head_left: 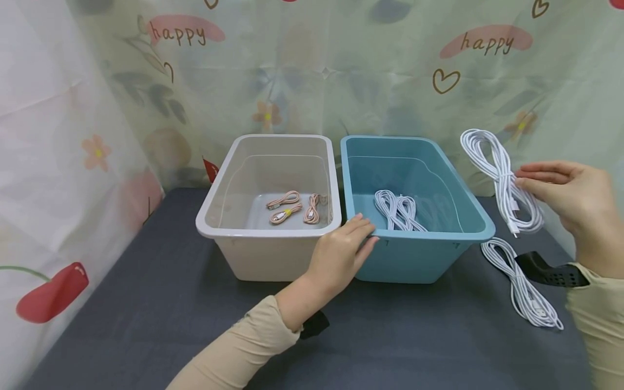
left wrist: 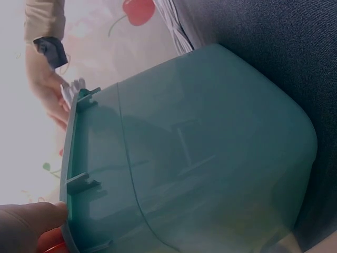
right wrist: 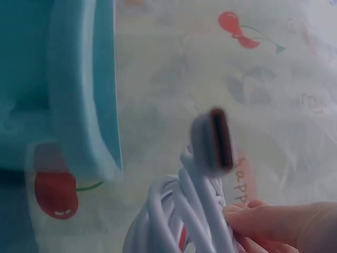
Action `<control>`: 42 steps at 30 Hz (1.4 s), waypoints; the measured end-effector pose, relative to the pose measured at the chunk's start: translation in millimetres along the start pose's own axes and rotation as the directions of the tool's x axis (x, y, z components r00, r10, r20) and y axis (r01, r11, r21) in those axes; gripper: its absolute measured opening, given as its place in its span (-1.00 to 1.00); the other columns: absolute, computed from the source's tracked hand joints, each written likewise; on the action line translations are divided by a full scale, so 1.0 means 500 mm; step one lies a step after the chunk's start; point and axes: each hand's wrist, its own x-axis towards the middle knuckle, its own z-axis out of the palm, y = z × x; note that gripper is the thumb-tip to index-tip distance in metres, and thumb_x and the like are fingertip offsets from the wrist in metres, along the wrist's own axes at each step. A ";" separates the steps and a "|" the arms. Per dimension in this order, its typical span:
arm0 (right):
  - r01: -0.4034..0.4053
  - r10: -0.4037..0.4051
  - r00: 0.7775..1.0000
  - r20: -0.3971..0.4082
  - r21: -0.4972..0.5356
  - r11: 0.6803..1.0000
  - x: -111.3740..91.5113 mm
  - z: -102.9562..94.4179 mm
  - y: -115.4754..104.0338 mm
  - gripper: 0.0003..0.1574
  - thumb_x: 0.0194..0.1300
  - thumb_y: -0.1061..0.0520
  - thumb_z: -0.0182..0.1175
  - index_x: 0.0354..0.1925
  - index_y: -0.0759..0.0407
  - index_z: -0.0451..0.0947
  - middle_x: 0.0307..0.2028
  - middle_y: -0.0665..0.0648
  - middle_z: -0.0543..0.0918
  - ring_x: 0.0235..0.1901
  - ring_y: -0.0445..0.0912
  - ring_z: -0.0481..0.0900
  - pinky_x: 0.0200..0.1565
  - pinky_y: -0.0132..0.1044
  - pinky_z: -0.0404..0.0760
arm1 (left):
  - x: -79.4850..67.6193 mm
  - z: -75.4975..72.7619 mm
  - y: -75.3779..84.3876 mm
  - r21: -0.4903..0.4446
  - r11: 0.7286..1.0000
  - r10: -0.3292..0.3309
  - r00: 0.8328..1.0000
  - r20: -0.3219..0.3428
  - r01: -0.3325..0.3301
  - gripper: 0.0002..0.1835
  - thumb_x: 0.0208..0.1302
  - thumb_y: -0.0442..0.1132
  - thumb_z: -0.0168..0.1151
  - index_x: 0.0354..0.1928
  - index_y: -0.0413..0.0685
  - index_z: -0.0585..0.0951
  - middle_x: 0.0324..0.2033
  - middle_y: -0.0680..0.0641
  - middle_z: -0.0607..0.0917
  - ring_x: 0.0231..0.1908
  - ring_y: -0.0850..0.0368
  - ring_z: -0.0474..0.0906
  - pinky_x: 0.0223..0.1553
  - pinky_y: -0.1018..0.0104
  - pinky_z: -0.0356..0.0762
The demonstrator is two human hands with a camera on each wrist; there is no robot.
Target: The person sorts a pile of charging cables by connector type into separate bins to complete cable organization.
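My right hand [head_left: 580,200] pinches a coiled white charging cable [head_left: 502,181] in the air to the right of the blue bin [head_left: 414,260]. In the right wrist view the cable's plug [right wrist: 213,142] sticks up from the coil. My left hand [head_left: 341,252] grips the near left corner of the blue bin's rim, thumb [left wrist: 52,216] outside and fingers over the edge. Inside that bin lie white cable bundles [head_left: 397,211]. Another white cable bundle [head_left: 524,287] rests on the table beneath my right hand, partly covered by the wrist strap [head_left: 551,271].
A beige bin [head_left: 273,254] stands just left of the blue one, holding several small pinkish cables [head_left: 312,208]. Both bins sit on a dark table cloth [head_left: 170,314]. A patterned curtain [head_left: 322,70] hangs behind and at the left.
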 end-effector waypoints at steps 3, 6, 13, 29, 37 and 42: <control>0.013 -0.012 1.000 0.006 -0.020 1.000 0.004 0.009 -0.012 -0.81 0.06 -0.05 0.35 -0.43 -0.40 0.55 -0.60 -0.53 0.57 -0.50 -0.56 0.53 -0.47 -0.69 0.50 | 0.001 0.000 0.000 0.003 1.000 0.003 1.000 -0.001 -0.003 -0.80 0.20 -0.22 0.26 -0.17 -0.13 0.68 -0.18 -0.04 0.75 0.02 0.07 0.63 -0.01 0.32 0.59; 0.027 -0.027 0.999 0.021 -0.009 1.000 0.008 0.018 -0.026 -0.80 0.05 -0.03 0.36 -0.43 -0.40 0.55 -0.59 -0.53 0.57 -0.50 -0.56 0.54 -0.47 -0.68 0.51 | 0.001 0.000 0.000 0.000 1.000 0.003 1.000 -0.001 -0.003 -0.80 0.20 -0.22 0.26 -0.17 -0.13 0.68 -0.18 -0.05 0.75 0.01 0.06 0.63 -0.02 0.31 0.60; 0.057 -0.059 0.996 0.061 0.034 0.998 0.016 0.037 -0.052 -0.81 0.02 0.02 0.39 -0.44 -0.35 0.61 -0.58 -0.47 0.62 -0.48 -0.53 0.57 -0.46 -0.67 0.51 | 0.000 0.001 -0.001 -0.009 1.000 0.001 1.000 -0.002 -0.001 -0.80 0.19 -0.23 0.26 -0.17 -0.14 0.68 -0.18 -0.05 0.75 0.01 0.06 0.63 -0.02 0.31 0.60; 0.103 -0.098 0.983 0.155 -0.025 0.994 0.039 0.094 -0.104 -0.85 0.03 -0.04 0.39 -0.38 -0.33 0.63 -0.57 -0.47 0.61 -0.43 -0.53 0.54 -0.44 -0.64 0.51 | 0.000 -0.001 0.000 -0.010 1.000 -0.010 1.000 0.008 0.010 -0.79 0.20 -0.22 0.26 -0.15 -0.14 0.68 -0.17 -0.05 0.75 0.03 0.07 0.62 -0.02 0.31 0.60; 0.103 -0.098 0.973 0.209 -0.013 0.995 0.056 0.128 -0.117 -0.75 0.11 0.02 0.33 -0.17 -0.09 0.63 -0.55 -0.43 0.63 -0.41 -0.54 0.57 -0.38 -0.66 0.54 | 0.000 -0.002 0.000 -0.001 1.000 -0.010 1.000 0.008 0.010 -0.78 0.20 -0.20 0.26 -0.14 -0.12 0.68 -0.16 -0.05 0.74 0.03 0.09 0.62 0.00 0.32 0.59; 0.103 -0.090 0.967 0.240 -0.045 0.994 0.067 0.146 -0.122 -0.54 0.16 0.03 0.29 0.03 0.14 0.54 -0.51 -0.43 0.63 -0.40 -0.55 0.57 -0.35 -0.67 0.53 | -0.001 0.000 0.000 -0.008 1.000 -0.011 1.000 0.015 0.011 -0.78 0.20 -0.21 0.26 -0.14 -0.13 0.68 -0.16 -0.05 0.74 0.03 0.09 0.62 0.01 0.32 0.58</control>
